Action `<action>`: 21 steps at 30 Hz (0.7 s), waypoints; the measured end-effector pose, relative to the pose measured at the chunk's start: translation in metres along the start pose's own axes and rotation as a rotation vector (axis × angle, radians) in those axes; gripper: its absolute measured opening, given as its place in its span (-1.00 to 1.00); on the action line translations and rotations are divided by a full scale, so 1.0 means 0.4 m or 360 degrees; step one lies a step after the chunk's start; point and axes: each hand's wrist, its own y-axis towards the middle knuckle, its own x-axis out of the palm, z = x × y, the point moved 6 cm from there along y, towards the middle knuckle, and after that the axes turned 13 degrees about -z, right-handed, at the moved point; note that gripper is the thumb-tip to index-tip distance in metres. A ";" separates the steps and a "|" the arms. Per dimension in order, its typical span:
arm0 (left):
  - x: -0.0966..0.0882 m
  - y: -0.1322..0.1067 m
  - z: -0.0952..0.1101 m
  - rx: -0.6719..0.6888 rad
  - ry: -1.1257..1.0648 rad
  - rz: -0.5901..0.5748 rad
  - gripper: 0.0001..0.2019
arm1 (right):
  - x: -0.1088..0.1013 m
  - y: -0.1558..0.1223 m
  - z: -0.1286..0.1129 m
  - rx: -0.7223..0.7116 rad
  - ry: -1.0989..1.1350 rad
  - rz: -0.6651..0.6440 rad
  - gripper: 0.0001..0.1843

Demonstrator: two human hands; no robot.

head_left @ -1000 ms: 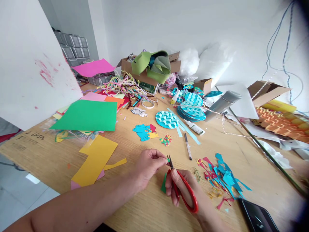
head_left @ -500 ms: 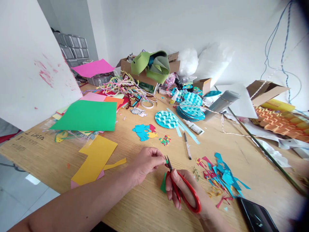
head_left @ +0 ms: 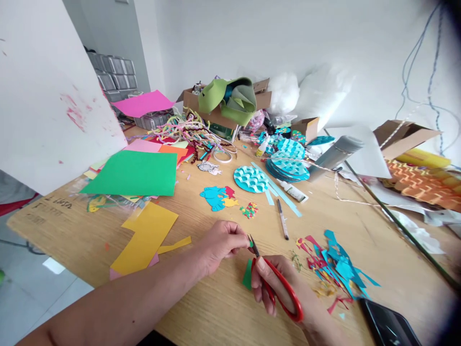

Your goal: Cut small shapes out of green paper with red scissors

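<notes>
My left hand (head_left: pixel 220 242) pinches a tiny green paper piece (head_left: pixel 250 244) between thumb and fingertips. My right hand (head_left: pixel 281 288) grips red-handled scissors (head_left: pixel 277 286), whose dark blades point up at that green piece and touch it. A larger green paper scrap (head_left: pixel 247 275) lies on the wooden table (head_left: pixel 216 307) just under my right fingers. Both hands are low in the middle of the view, close together.
Yellow paper offcuts (head_left: pixel 146 238) lie left of my hands; a green sheet (head_left: pixel 133 174) beyond. Blue, red and yellow fish cutouts (head_left: pixel 218 197), a pen (head_left: pixel 282 218), blue wave discs (head_left: pixel 250 179), a glue tube (head_left: pixel 293 191), coloured scraps (head_left: pixel 334 266) and a phone (head_left: pixel 387 327) surround them.
The hands stay together, shifting slightly; the scissors keep working at the tiny green piece. The view has drifted a little, nothing else on the table moved.
</notes>
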 end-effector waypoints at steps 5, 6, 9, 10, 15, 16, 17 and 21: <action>-0.006 0.001 -0.003 0.0013 0.0051 -0.0011 -0.85 | 0.001 -0.011 -0.016 0.0010 -0.0080 0.0099 -0.36; -0.006 0.002 -0.003 0.0014 0.0050 -0.0018 -0.86 | 0.002 -0.013 -0.017 0.0011 -0.0078 0.0105 -0.36; -0.007 0.003 -0.004 0.0018 0.0058 -0.0025 -0.86 | 0.003 -0.014 -0.017 0.0005 -0.0071 0.0112 -0.36; -0.008 0.003 -0.004 0.0020 0.0061 -0.0022 -0.86 | 0.003 -0.014 -0.017 0.0004 -0.0072 0.0112 -0.36; -0.009 0.003 -0.007 0.0026 0.0058 -0.0029 -0.86 | 0.001 -0.007 -0.012 -0.0005 -0.0067 0.0080 -0.36; -0.008 0.003 -0.008 0.0027 0.0051 -0.0034 -0.86 | 0.002 -0.004 -0.008 0.0000 -0.0055 0.0047 -0.35; -0.008 0.003 -0.008 0.0027 0.0043 -0.0038 -0.85 | 0.003 0.000 -0.005 0.0008 -0.0037 0.0011 -0.35; -0.006 0.004 -0.007 0.0025 0.0006 -0.0057 -0.84 | 0.004 0.010 0.005 0.0022 0.0027 -0.0069 -0.34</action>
